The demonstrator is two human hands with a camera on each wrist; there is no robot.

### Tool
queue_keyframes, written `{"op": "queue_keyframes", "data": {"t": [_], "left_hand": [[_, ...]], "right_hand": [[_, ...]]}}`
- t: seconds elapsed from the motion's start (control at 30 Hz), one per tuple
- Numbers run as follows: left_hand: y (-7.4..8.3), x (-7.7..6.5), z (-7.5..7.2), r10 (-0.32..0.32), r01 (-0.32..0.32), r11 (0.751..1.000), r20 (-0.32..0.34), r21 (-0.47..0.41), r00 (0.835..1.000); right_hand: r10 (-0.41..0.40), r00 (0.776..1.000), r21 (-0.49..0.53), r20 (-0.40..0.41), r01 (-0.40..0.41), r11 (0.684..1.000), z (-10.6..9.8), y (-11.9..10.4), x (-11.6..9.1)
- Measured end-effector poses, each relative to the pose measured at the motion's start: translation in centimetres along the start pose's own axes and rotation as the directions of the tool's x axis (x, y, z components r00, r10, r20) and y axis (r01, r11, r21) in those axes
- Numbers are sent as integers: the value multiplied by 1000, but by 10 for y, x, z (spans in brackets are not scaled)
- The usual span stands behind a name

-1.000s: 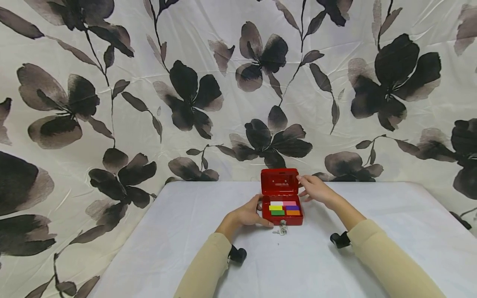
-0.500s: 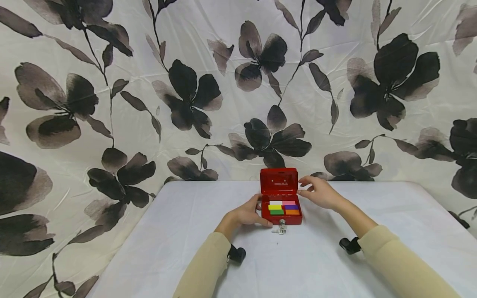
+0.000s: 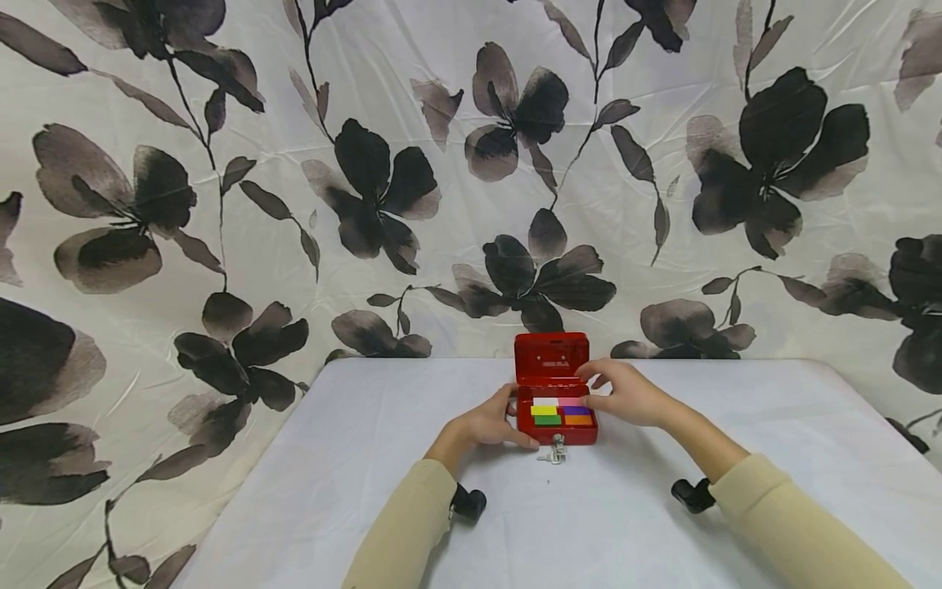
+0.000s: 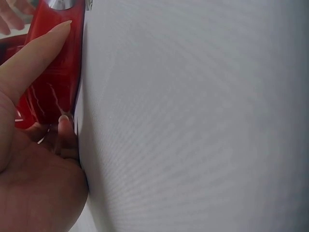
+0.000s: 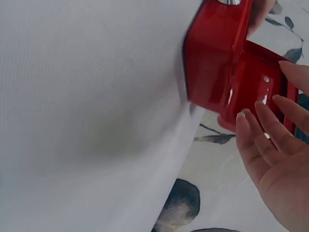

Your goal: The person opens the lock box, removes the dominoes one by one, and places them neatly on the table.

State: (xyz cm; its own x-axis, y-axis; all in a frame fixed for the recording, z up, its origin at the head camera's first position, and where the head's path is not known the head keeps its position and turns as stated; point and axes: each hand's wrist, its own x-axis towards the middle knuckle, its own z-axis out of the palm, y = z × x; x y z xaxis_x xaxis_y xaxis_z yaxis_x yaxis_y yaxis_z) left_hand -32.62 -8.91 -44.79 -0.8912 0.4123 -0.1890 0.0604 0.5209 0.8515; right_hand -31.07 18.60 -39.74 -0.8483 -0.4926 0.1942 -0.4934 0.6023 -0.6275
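Note:
A red metal cash box (image 3: 524,438) stands on the table with its lid (image 3: 552,356) raised at the back. Inside lie several small coloured blocks: white (image 3: 545,402), pink (image 3: 567,402), yellow (image 3: 544,411), purple (image 3: 578,411), green (image 3: 548,420) and orange (image 3: 578,420). My left hand (image 3: 482,423) grips the box's left end, thumb along the front wall (image 4: 60,48) and fingers at the side. My right hand (image 3: 629,394) is over the box's right edge, thumb by the pink and purple blocks. Its fingers (image 5: 277,135) are spread and gently bent, holding nothing.
At the box's front is a silver lock with keys (image 3: 557,451). A white cloth covers the table (image 3: 574,532). Directly behind the table's far edge hangs a floral-patterned curtain (image 3: 441,204). Each wrist wears a small black camera (image 3: 469,502).
My right hand has left the lid's right edge, drawn back a little, then come left and down over the blocks. My left hand keeps its grip on the box.

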Motion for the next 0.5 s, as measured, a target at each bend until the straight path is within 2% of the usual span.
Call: {"op": "queue_keyframes", "data": {"t": [0.5], "left_hand": [[1,-4,-1,-17,18,999,-15,27,1000]], "right_hand": [[-26,994,1,106,26,1000,16,-9,8]]}}
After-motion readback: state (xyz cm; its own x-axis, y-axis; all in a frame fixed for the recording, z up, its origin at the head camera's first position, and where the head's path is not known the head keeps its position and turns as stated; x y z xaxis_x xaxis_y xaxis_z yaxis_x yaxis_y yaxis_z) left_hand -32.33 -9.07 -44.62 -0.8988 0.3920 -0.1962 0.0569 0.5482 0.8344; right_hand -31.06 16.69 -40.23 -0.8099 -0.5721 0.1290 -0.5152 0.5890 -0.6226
